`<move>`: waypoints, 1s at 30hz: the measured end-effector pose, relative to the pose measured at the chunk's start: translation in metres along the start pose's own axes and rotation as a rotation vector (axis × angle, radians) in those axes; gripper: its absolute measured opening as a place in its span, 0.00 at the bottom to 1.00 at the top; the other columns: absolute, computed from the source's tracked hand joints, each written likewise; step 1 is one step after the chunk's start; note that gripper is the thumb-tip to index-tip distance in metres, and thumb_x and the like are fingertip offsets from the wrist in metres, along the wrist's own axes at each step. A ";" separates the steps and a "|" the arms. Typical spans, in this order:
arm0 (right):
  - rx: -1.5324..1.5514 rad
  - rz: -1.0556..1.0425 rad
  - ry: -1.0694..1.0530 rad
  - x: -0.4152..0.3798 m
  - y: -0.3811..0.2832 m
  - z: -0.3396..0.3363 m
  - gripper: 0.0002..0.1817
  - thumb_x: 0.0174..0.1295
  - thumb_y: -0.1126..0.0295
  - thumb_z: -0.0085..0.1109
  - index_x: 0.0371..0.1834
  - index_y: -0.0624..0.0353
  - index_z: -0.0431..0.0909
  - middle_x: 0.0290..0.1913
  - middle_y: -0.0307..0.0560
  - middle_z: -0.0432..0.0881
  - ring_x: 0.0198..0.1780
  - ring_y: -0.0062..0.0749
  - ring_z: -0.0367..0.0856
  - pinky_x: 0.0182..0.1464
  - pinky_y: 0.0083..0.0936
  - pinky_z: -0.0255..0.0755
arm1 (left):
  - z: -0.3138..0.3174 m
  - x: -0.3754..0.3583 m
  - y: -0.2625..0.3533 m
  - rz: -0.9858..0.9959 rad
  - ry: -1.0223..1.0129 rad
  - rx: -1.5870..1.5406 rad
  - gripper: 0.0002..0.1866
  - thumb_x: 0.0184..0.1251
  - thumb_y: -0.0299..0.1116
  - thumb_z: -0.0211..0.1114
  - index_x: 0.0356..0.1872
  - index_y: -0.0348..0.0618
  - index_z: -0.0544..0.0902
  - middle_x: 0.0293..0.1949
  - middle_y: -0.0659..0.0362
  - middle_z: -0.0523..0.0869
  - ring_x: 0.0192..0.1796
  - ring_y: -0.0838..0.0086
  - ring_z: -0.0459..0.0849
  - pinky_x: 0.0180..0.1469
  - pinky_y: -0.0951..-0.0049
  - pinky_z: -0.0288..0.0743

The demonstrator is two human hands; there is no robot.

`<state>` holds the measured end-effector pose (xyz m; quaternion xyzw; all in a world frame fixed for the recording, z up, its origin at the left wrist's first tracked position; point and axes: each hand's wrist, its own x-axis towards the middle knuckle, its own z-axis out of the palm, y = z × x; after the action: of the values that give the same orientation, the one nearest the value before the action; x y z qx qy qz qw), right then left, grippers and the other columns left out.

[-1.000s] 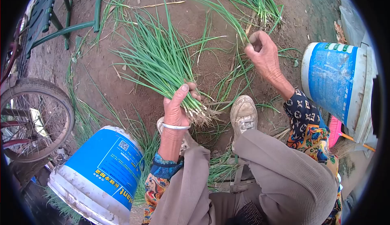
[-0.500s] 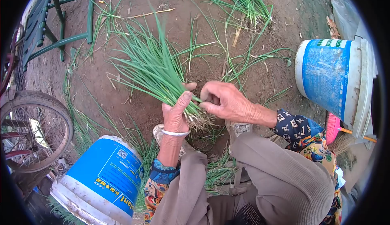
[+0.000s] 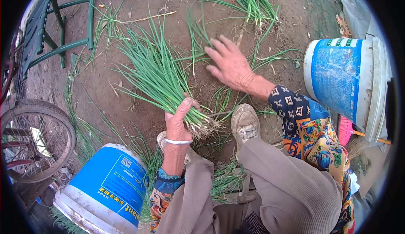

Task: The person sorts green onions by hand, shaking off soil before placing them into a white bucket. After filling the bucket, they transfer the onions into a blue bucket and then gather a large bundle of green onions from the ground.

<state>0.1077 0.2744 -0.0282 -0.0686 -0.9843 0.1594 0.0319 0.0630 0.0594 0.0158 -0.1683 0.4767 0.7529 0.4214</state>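
A bunch of green onions (image 3: 158,73) is gripped near its white, rooty ends by my left hand (image 3: 181,118), with the thumb across the stems. The long green leaves fan out up and to the left. My right hand (image 3: 230,63) is stretched out over the soil with its fingers apart, holding nothing I can see. Just beyond its fingertips are a few loose green onion leaves (image 3: 197,35), partly blurred. Farther out, a second pile of green onions (image 3: 253,2) lies on the ground, roots toward me.
Blue-and-white buckets stand at lower left (image 3: 107,181) and right (image 3: 337,73). A green folding stool (image 3: 67,46) and a bicycle wheel (image 3: 38,139) are on the left. A pink broom (image 3: 345,130) lies by the right bucket. Loose leaves litter the soil around my shoes (image 3: 246,122).
My right hand has left the bunch's root end and moved up and away, its pinched fingers now spread. Blurred loose leaves appear near it. My left hand still holds the bunch, slightly lower.
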 end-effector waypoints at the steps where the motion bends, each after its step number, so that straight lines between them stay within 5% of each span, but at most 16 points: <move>1: 0.114 -0.040 -0.009 -0.015 -0.018 0.006 0.29 0.59 0.58 0.57 0.61 0.61 0.65 0.63 0.59 0.63 0.68 0.58 0.57 0.69 0.49 0.54 | 0.000 -0.002 0.002 -0.003 0.003 -0.011 0.16 0.60 0.29 0.67 0.46 0.39 0.73 0.32 0.59 0.80 0.35 0.73 0.80 0.39 0.69 0.79; 5: 0.529 -0.287 -0.161 -0.043 -0.056 -0.018 0.20 0.57 0.66 0.60 0.50 0.62 0.70 0.54 0.54 0.71 0.57 0.46 0.74 0.55 0.37 0.73 | -0.009 -0.001 0.003 -0.030 0.012 -0.127 0.13 0.62 0.27 0.65 0.45 0.41 0.73 0.31 0.60 0.78 0.35 0.72 0.79 0.39 0.69 0.79; 7: 0.373 -0.145 0.030 -0.028 -0.027 -0.021 0.13 0.57 0.68 0.60 0.41 0.62 0.71 0.43 0.50 0.74 0.47 0.42 0.77 0.46 0.32 0.76 | -0.010 -0.002 0.004 -0.031 0.027 -0.141 0.12 0.62 0.27 0.64 0.45 0.41 0.73 0.31 0.61 0.77 0.34 0.73 0.78 0.39 0.70 0.78; 11: 0.174 0.598 0.217 0.012 0.067 -0.029 0.15 0.60 0.61 0.57 0.37 0.63 0.74 0.35 0.52 0.77 0.41 0.43 0.78 0.40 0.37 0.73 | -0.010 0.000 0.002 -0.018 -0.002 -0.165 0.13 0.61 0.26 0.65 0.46 0.40 0.73 0.31 0.60 0.79 0.33 0.74 0.79 0.38 0.71 0.79; 14: 0.063 0.810 0.052 0.024 0.096 -0.032 0.21 0.57 0.54 0.58 0.33 0.65 0.76 0.34 0.54 0.80 0.36 0.42 0.79 0.42 0.41 0.73 | -0.006 -0.001 0.001 -0.037 -0.006 -0.175 0.13 0.61 0.26 0.65 0.45 0.39 0.74 0.31 0.59 0.79 0.33 0.74 0.80 0.37 0.71 0.80; 17: 0.319 0.824 0.135 0.024 0.104 -0.025 0.25 0.54 0.50 0.58 0.30 0.68 0.78 0.35 0.57 0.82 0.35 0.45 0.80 0.44 0.42 0.72 | -0.003 -0.002 0.002 -0.048 0.007 -0.176 0.13 0.61 0.27 0.65 0.45 0.39 0.74 0.31 0.59 0.80 0.33 0.74 0.80 0.37 0.72 0.80; 21: 0.916 0.746 0.098 0.009 0.027 -0.043 0.13 0.64 0.63 0.52 0.37 0.64 0.73 0.24 0.46 0.78 0.27 0.27 0.79 0.31 0.31 0.75 | -0.006 -0.001 0.004 -0.012 0.011 -0.136 0.14 0.59 0.27 0.67 0.45 0.40 0.74 0.36 0.56 0.82 0.33 0.75 0.81 0.36 0.72 0.80; 23: 1.102 0.595 -0.089 -0.007 -0.017 -0.043 0.08 0.65 0.69 0.50 0.39 0.63 0.70 0.21 0.41 0.75 0.25 0.19 0.77 0.26 0.26 0.72 | -0.002 0.001 0.006 0.013 0.017 -0.093 0.15 0.58 0.27 0.68 0.45 0.40 0.74 0.39 0.55 0.83 0.33 0.75 0.81 0.35 0.73 0.80; 30: 0.884 -0.022 -0.467 -0.040 -0.062 -0.041 0.15 0.64 0.59 0.54 0.33 0.61 0.73 0.22 0.54 0.75 0.26 0.47 0.78 0.32 0.40 0.73 | -0.001 0.003 0.004 0.020 0.044 -0.059 0.18 0.59 0.27 0.69 0.47 0.41 0.73 0.35 0.60 0.81 0.33 0.77 0.80 0.34 0.76 0.78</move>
<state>0.1431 0.2230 0.0284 -0.0007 -0.8040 0.5722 -0.1618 0.0580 0.0596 0.0158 -0.1926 0.4651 0.7670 0.3979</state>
